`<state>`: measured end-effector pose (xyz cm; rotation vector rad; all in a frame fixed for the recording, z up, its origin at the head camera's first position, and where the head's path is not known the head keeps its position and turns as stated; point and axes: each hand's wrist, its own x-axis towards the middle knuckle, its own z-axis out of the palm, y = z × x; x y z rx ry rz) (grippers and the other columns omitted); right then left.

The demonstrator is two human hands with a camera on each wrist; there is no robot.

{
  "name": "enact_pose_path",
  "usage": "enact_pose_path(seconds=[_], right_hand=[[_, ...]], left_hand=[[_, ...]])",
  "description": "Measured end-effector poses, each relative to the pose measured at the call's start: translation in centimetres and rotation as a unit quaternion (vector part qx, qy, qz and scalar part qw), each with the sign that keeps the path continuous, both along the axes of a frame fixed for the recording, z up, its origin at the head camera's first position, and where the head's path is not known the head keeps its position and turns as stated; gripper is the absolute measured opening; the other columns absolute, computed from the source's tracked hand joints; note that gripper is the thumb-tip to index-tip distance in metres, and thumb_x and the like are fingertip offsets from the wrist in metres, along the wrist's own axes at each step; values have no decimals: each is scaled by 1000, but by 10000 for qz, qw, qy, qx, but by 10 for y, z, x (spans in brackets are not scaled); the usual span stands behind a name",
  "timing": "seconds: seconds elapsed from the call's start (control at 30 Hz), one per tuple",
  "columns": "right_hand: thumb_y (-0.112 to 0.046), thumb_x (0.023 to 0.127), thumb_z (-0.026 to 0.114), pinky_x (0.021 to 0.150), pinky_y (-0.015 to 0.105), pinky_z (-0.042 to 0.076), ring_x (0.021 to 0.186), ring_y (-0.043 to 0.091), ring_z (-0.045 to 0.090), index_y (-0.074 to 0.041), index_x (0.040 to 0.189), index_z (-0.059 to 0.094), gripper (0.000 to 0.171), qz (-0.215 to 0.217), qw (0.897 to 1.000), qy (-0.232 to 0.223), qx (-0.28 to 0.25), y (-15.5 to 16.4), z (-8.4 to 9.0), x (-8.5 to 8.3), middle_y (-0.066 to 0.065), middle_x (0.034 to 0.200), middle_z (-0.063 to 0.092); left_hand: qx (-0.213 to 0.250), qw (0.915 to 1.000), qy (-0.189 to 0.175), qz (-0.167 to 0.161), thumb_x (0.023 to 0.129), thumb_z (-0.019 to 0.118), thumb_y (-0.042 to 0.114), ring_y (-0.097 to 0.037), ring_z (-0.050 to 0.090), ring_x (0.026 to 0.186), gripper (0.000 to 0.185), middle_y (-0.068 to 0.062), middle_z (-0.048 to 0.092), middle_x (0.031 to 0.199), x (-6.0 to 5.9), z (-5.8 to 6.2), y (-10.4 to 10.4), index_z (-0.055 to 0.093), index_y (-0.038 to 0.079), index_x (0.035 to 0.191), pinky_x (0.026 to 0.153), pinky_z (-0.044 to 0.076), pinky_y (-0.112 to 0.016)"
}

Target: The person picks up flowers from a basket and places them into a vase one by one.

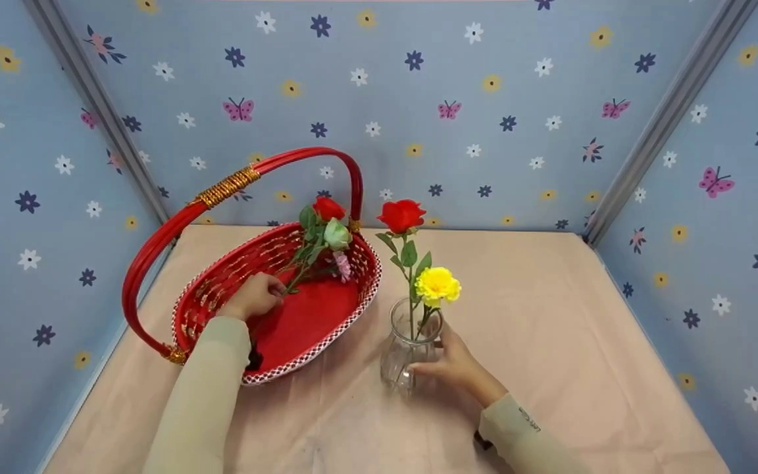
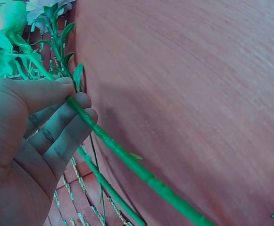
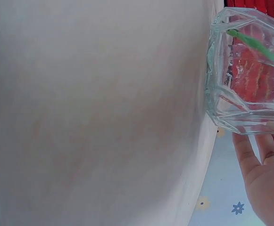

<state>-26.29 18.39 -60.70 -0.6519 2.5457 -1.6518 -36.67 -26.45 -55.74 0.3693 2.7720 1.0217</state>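
While I look down from the head view, I see two pale sleeves come up from the bottom of the frame, the left sleeve [image 1: 204, 388] at lower left and the right sleeve [image 1: 524, 434] at lower right. A bit up from there, the right hand [image 1: 454, 362] is just below the middle of the frame and its fingers wrap the side of the glass vase [image 1: 408, 352]. In the right wrist view the fingers [image 3: 264, 155] touch the bottom edge of the glass at the right side of the frame. The vase stands up on the tan table [image 1: 550, 316]. A yellow flower [image 1: 437, 285] and a tall red rose [image 1: 401, 214] stand in it. Left of the vase sits the red basket [image 1: 326, 332], with its white edge close to the glass. My left hand [image 1: 257, 295] is inside the basket, left of the middle of the frame. In the left wrist view I see the thumb and fingers [image 2: 63, 125] pinch a green stem [image 2: 127, 160] that runs down to the lower right. That stem belongs to a small bunch of flowers [image 1: 326, 230] leaning on the far rim, with a red bud, a pale green bud and a bit of pink. The red handle [image 1: 221, 191] curves over the basket toward the upper left. Behind it all is the blue wall [image 1: 418, 99] with little flowers and butterflies.
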Motion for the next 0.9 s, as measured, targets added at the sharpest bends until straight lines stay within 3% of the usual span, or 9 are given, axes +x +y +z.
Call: enact_pose_path(seconds=[0.37,0.63,0.9], right_hand=[[-22,75,101,113,57,53,138,43,59,4,162,37,111,-27,9999,-35,90,0,1,1,25,151,60],[-24,77,101,114,59,51,142,43,56,0,165,34,113,-26,9998,-72,175,0,2,1,28,155,56],[-25,77,100,116,62,49,144,42,55,-2,167,32,116,-14,9997,-201,100,0,4,2,24,159,55]], left_hand=[[237,9995,203,86,97,65,-3,-33,71,97,24,-24,76,108,5,20,-5,75,-10,117,90,61,-50],[401,9991,117,28,102,65,1,-27,69,94,25,-21,75,110,9,34,2,74,-8,124,85,58,-42],[709,9974,159,-10,102,65,0,-28,69,94,21,-21,75,108,13,45,11,75,-7,120,83,57,-39]])
